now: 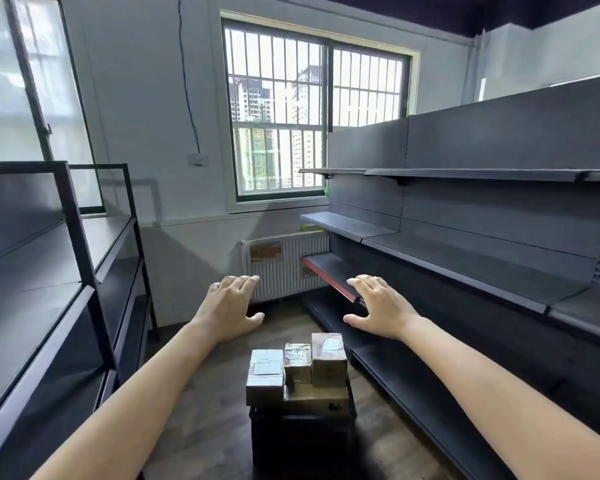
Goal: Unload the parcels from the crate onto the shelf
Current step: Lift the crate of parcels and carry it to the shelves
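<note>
Parcels (298,370) with unreadable labels, in crate (302,434)

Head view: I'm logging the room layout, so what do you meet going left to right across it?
Black frame rack → left hand → parcels stacked on the crate → right hand → grey wall shelf.

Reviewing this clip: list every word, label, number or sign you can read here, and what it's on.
No text is legible.
White labels on the taped parcels in the black crate: too blurred to read.
Stickers on the radiator: blurred, unreadable.
Shelf with red edge strip: no print visible.
</note>
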Available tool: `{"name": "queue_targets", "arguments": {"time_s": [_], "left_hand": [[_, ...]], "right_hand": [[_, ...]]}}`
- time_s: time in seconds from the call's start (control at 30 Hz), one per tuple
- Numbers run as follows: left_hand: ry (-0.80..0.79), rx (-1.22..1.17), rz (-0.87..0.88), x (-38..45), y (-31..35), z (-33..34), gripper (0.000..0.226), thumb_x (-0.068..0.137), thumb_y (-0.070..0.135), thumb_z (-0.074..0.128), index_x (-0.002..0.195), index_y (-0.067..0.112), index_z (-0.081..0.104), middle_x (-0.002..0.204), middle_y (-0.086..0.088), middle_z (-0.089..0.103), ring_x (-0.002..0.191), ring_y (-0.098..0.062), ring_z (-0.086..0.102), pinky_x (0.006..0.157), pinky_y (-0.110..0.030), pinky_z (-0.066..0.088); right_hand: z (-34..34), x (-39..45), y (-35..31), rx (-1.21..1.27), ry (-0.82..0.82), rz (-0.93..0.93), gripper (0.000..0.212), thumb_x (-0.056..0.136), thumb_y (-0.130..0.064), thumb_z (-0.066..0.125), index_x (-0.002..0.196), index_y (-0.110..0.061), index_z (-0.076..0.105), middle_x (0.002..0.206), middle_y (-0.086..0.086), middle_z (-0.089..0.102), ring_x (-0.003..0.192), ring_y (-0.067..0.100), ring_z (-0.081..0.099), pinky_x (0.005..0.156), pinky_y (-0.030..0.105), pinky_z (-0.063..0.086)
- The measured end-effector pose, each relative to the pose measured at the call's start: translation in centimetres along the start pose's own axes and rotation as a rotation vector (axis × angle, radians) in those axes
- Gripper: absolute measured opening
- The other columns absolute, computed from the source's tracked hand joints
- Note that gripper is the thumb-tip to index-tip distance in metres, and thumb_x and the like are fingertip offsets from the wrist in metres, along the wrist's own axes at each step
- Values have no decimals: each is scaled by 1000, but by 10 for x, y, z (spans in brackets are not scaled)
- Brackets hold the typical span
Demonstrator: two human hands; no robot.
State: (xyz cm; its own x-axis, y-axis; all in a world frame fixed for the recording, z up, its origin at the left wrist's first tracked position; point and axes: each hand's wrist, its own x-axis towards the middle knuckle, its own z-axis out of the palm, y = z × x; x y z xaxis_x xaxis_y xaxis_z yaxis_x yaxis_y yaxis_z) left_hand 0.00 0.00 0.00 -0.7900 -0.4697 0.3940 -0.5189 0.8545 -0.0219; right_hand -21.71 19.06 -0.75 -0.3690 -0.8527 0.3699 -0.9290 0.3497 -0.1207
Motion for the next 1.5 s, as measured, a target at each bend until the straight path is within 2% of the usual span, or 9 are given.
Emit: {"name": "queue_targets", "arguments": {"time_s": [0.2,0.47,0.67,0.9,1.27,1.5], "left_hand": [[2,-49,-31,47,-13,32,72,84,43,58,144,15,29,147,-1,39,136,-22,30,109,-38,26],[-10,-43,-3,139,-16,77,70,85,40,58,144,14,30,147,-1,39,137,-20,30,110,-36,25],[-47,-59,-50,195,-26,117,70,85,40,59,144,14,31,147,-1,40,136,-19,31,109,-35,26],[-117,-53,-71,248,-52,172,72,85,40,60,145,13,31,147,-3,40,136,-21,32,109,-36,28],[-242,-71,35,375,-112,288,73,86,42,58,146,12,27,149,-4,37,137,-21,32,109,-36,30],[-345,-113,32,427,-154,368,73,85,38,59,146,11,28,147,-6,40,133,-23,37,107,-37,33]], "right_hand": [[30,45,26,36,6,-9,72,81,-45,61,141,-16,32,147,2,34,136,20,27,110,33,28],[66,127,75,50,22,-197,71,81,-45,61,140,-15,34,145,4,36,135,19,29,111,32,28],[100,190,114,82,-1,-233,71,81,-45,62,139,-14,35,144,6,37,134,22,30,109,32,28],[156,252,149,171,-69,-136,72,81,-44,63,140,-14,35,145,6,36,136,21,27,111,32,27],[253,359,206,159,-153,43,71,81,-42,63,140,-16,34,145,4,37,135,21,29,111,31,25],[319,408,232,125,-275,124,72,82,-43,63,141,-15,32,144,5,36,134,21,29,110,30,27]]}}
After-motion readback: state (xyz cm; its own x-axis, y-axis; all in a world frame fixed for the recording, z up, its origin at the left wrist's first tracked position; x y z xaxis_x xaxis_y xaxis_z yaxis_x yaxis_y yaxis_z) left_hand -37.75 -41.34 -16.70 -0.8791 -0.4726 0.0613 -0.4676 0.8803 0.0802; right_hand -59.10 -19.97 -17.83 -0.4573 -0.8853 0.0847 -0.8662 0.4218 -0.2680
